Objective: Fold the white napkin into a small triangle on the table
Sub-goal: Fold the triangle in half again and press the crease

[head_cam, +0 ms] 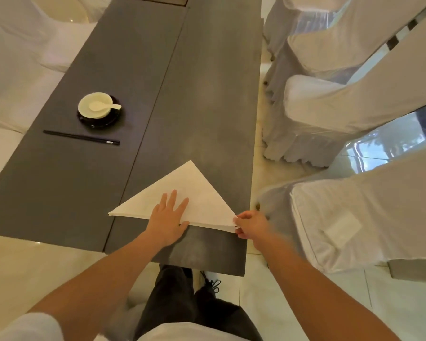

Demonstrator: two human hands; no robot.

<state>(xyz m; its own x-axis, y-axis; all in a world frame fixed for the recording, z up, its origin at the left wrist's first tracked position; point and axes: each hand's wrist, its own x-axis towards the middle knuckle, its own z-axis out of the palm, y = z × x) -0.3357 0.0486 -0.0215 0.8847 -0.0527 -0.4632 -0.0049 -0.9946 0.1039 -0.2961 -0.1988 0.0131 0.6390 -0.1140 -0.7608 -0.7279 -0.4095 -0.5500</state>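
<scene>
The white napkin [194,190] lies on the grey table [207,94] near its front right corner, folded into a large triangle with its apex pointing away from me. My left hand [169,219] rests flat on the middle of the long near edge, fingers spread. My right hand [250,225] pinches the napkin's right corner at the table's right edge; the corner layers sit between thumb and fingers.
A white bowl with a spoon [96,105] on a dark saucer and black chopsticks [81,137] lie at the left. Chairs in white covers [342,104] stand close along the right side. More white covers [22,70] are at the left.
</scene>
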